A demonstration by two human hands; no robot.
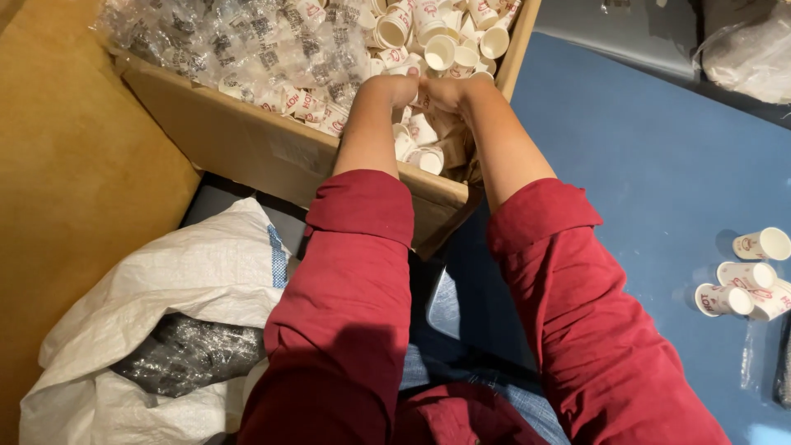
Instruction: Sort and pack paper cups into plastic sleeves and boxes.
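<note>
We are reaching both hands into the box (pixel 272 152), knuckles together over its near right corner. Our left hand (pixel 397 89) and right hand (pixel 449 92) are curling into loose fists that are touching each other, fingers folded down and away from the camera. Something small and pale is peeking out between the two fists, probably a cup, but we cannot tell what exactly the fingers are pinching, since they are hiding underneath the backs of the hands.

Loose cups (pixel 424 136) are lying directly below and around the fists, white paper ones with red print, heaped against the box's right wall. More of them are piling up just beyond the hands, some showing their open mouths. Farther left in the box, clear wrappers (pixel 239 45) are covering packed cups.

Both forearms are running straight down from the box toward us, bare to the elbow, nearly parallel, with red sleeves (pixel 354 272) rolled up just below the box's near wall. The wrists are bending slightly forward over that wall.

Left of the box and nearer to us, a white sack (pixel 198 272) is lying open with crumpled plastic inside. Well to the right of the box, four cups (pixel 746 284) are lying on their sides on the blue table (pixel 643 165).
</note>
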